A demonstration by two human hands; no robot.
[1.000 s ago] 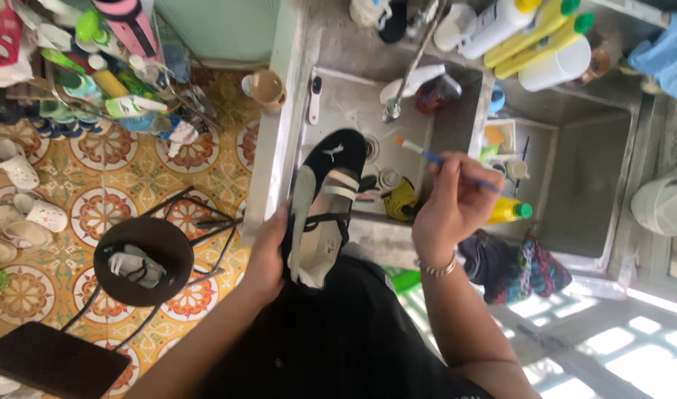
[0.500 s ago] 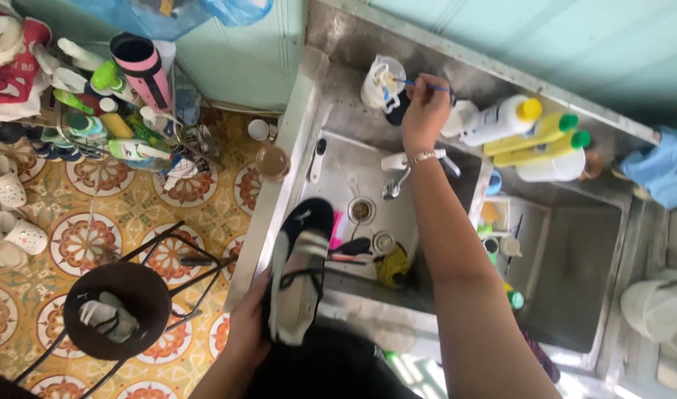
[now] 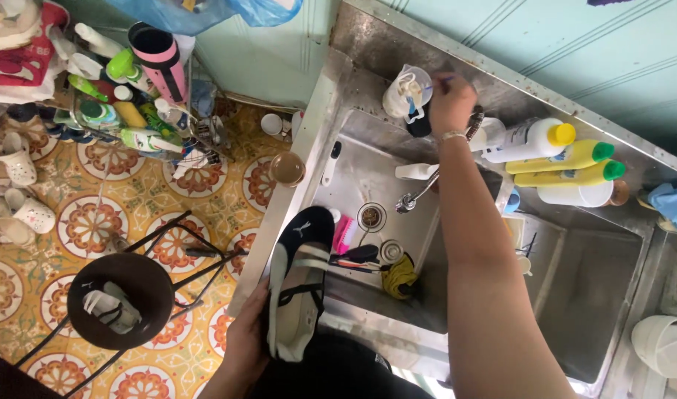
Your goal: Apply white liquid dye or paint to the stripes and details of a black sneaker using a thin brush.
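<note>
Firmly, a black and white shoe (image 3: 300,284) is gripped by the left hand (image 3: 247,343) over the sink's (image 3: 397,295) near rim. At the far rim, a toothbrush (image 3: 436,80) is pinched in the closed right hand (image 3: 452,102) beside a white cup (image 3: 403,92). Yellow bottles (image 3: 567,164) are laid along the far edge.

Shoe (image 3: 300,284) in my left hand (image 3: 246,343): black upper, off-white sole, white straps. Sink (image 3: 368,174) beside it: dull grey steel; pink brush (image 3: 343,235) and yellow cloth (image 3: 399,275) inside. Behind the sink: white bottle with yellow cap (image 3: 527,138), two yellow bottles with green caps (image 3: 560,164). Floor (image 3: 131,199) left of the sink: yellow tiles, red-and-white round medallions. Wall (image 3: 501,37): pale turquoise.
</note>
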